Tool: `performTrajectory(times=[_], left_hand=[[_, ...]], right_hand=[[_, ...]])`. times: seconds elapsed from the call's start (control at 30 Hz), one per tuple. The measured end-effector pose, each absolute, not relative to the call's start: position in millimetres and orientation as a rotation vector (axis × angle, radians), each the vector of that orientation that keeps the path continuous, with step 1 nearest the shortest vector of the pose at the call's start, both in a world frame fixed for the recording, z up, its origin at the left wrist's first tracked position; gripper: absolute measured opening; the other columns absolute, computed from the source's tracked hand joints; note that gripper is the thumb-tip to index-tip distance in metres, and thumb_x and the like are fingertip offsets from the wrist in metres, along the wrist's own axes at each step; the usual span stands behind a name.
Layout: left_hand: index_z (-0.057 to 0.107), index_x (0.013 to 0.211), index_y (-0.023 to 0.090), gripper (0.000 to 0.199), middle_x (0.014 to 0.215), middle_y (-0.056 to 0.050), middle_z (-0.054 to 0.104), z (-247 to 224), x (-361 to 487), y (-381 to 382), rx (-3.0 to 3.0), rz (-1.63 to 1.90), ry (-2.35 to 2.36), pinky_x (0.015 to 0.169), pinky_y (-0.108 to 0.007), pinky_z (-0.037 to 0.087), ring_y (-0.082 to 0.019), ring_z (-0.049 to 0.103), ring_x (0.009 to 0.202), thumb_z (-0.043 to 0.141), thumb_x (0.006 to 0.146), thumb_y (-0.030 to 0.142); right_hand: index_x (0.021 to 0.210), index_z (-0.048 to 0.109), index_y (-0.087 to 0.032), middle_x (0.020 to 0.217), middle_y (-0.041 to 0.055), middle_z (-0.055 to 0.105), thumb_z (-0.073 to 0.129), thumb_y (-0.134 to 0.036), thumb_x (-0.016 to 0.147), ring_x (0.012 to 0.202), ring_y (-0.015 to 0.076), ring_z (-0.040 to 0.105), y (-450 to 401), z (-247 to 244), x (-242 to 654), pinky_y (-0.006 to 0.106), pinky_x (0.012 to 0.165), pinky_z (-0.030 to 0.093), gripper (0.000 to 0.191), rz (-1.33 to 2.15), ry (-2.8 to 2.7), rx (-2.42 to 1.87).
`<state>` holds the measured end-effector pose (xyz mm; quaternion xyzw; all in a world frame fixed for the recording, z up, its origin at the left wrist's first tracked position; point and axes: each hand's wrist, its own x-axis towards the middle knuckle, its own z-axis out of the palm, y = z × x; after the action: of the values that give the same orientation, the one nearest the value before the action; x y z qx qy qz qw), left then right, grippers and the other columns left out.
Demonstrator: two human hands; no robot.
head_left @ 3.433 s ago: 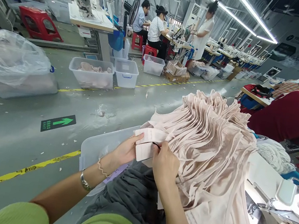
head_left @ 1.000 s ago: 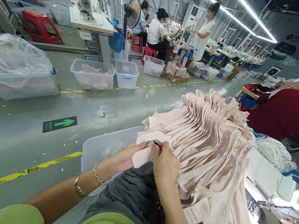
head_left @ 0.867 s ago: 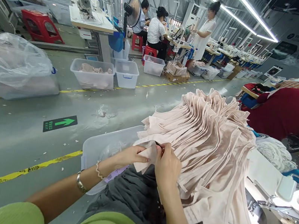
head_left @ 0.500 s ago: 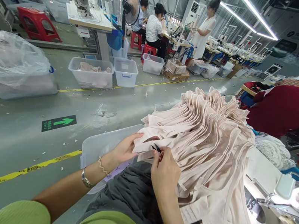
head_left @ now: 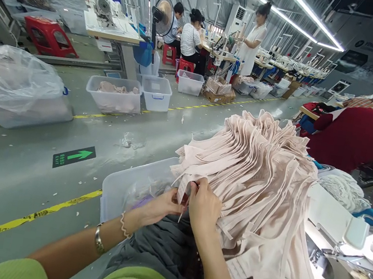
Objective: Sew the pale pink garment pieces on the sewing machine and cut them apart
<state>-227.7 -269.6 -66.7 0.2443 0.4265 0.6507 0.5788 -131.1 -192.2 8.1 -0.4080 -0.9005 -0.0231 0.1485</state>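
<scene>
A thick heap of pale pink bra pieces (head_left: 258,155) lies in front of me, layered in many folds. At its near left edge my left hand (head_left: 161,208) is closed, thumb and fingers pinching the hanging end of one bra piece (head_left: 183,188). Right beside it, my right hand (head_left: 206,206) is closed around small black-bladed thread snips (head_left: 195,185), which its fingers mostly hide. The two hands nearly meet at this fabric end, just above my dark-clothed lap.
A clear plastic bin (head_left: 119,181) stands left of my lap. On the right are a sewing machine (head_left: 367,248) and a coil of white cord (head_left: 343,190). A person in dark red (head_left: 364,134) sits beyond. More bins (head_left: 113,97) line the floor.
My left hand has moved down and right, folding the fabric end downward. The black snips tips, clear before, are now mostly hidden by my right hand.
</scene>
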Motion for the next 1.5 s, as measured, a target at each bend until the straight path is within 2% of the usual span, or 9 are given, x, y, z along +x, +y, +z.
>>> performTrajectory(times=[0.1,0.23,0.3,0.47,0.73,1.07,1.23,1.33,1.5], left_hand=[[0.062,0.115,0.018,0.066,0.1,-0.007,0.071,-75,-225,-264,0.729,1.513,1.326,0.08,-0.031,0.05,-0.023,0.065,0.091,0.089,0.055,0.02],[0.069,0.083,0.013,0.029,0.065,-0.003,0.068,-69,-249,-261,0.694,1.495,1.496,0.058,-0.029,0.047,-0.019,0.061,0.058,0.08,0.07,0.036],[0.071,0.078,0.012,0.025,0.07,-0.004,0.07,-60,-266,-261,0.613,1.624,1.377,0.06,-0.027,0.048,-0.019,0.064,0.062,0.082,0.069,0.032],[0.071,0.102,0.01,0.028,0.099,-0.011,0.074,-28,-277,-259,0.311,1.845,0.816,0.078,-0.028,0.054,-0.022,0.07,0.086,0.075,0.076,0.018],[0.063,0.118,0.007,0.028,0.096,-0.013,0.075,-9,-251,-260,0.124,1.808,0.63,0.085,-0.034,0.057,-0.024,0.072,0.092,0.05,0.093,0.013],[0.07,0.112,0.013,0.036,0.11,-0.013,0.072,-23,-244,-271,0.291,1.719,0.704,0.091,-0.036,0.054,-0.027,0.068,0.102,0.076,0.081,0.03],[0.075,0.099,0.017,0.048,0.107,-0.007,0.073,-38,-242,-271,0.513,1.575,1.087,0.092,-0.03,0.051,-0.026,0.065,0.108,0.088,0.054,0.005],[0.074,0.087,0.013,0.027,0.097,-0.008,0.075,-41,-253,-263,0.367,1.689,1.091,0.086,-0.028,0.053,-0.024,0.069,0.096,0.084,0.062,0.01],[0.067,0.107,0.009,0.027,0.095,-0.012,0.075,-28,-262,-255,0.123,1.727,0.685,0.088,-0.037,0.055,-0.026,0.072,0.089,0.065,0.084,0.023]], right_hand=[[0.095,0.058,-0.019,0.081,0.0032,0.073,0.052,-0.032,0.098,0.061,0.0168,0.067,-193,6,-129,0.027,0.05,0.018,0.015,-0.054,-2.577,-1.172],[0.094,0.058,-0.018,0.076,0.0031,0.072,0.048,-0.032,0.099,0.061,0.0169,0.067,-193,5,-118,0.026,0.049,0.024,0.018,-0.032,-2.46,-1.048],[0.096,0.058,-0.018,0.073,0.0029,0.072,0.041,-0.035,0.101,0.061,0.0169,0.067,-196,5,-112,0.025,0.051,0.03,0.025,-0.014,-2.355,-0.929],[0.099,0.058,-0.016,0.074,0.0034,0.071,0.033,-0.038,0.103,0.062,0.0151,0.067,-209,9,-104,0.024,0.055,0.039,0.033,0.041,-2.238,-0.744],[0.098,0.057,-0.017,0.075,0.0029,0.071,0.036,-0.035,0.102,0.06,0.0162,0.067,-209,6,-105,0.025,0.052,0.034,0.027,-0.026,-2.31,-0.893],[0.094,0.059,-0.019,0.076,0.0028,0.07,0.052,-0.03,0.097,0.058,0.0148,0.064,-197,9,-124,0.026,0.048,0.022,0.013,-0.202,-2.483,-1.101],[0.091,0.059,-0.018,0.074,0.0031,0.07,0.048,-0.031,0.098,0.058,0.0148,0.064,-189,5,-122,0.026,0.048,0.023,0.018,-0.138,-2.453,-1.098],[0.095,0.06,-0.017,0.073,0.0033,0.07,0.04,-0.033,0.1,0.06,0.0153,0.066,-193,4,-114,0.025,0.05,0.028,0.026,-0.054,-2.367,-0.998],[0.097,0.058,-0.017,0.072,0.0028,0.071,0.036,-0.035,0.101,0.06,0.0152,0.066,-205,-2,-104,0.025,0.051,0.032,0.029,0.005,-2.312,-0.899]])
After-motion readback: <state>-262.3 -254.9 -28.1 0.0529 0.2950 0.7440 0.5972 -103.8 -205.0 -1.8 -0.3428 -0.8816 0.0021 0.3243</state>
